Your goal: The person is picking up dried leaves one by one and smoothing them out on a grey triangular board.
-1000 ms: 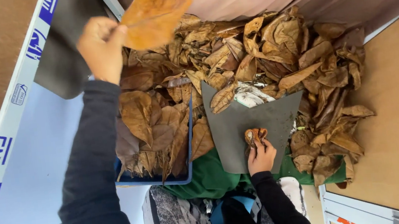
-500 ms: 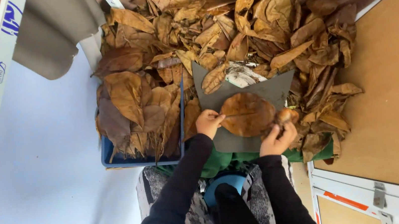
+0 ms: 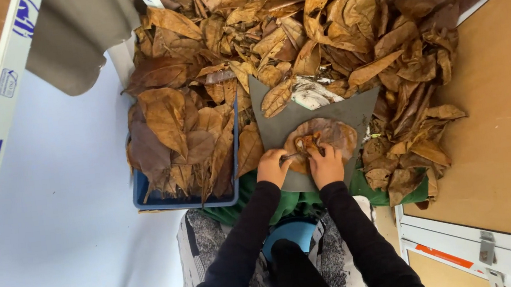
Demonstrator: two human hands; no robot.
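Left hand and right hand side by side, fingers curled, both pressing on a large dry brown leaf lying on a grey board. Blue crate of leaves left; loose leaf pile far right.

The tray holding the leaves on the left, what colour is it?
Blue. The tray shows best in the head view, its rim visible under the brown leaves.

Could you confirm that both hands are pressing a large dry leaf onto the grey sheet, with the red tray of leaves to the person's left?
Not quite: the tray is blue, not red, as the head view shows. The rest holds: the left hand and right hand press a large dry leaf onto the grey sheet.
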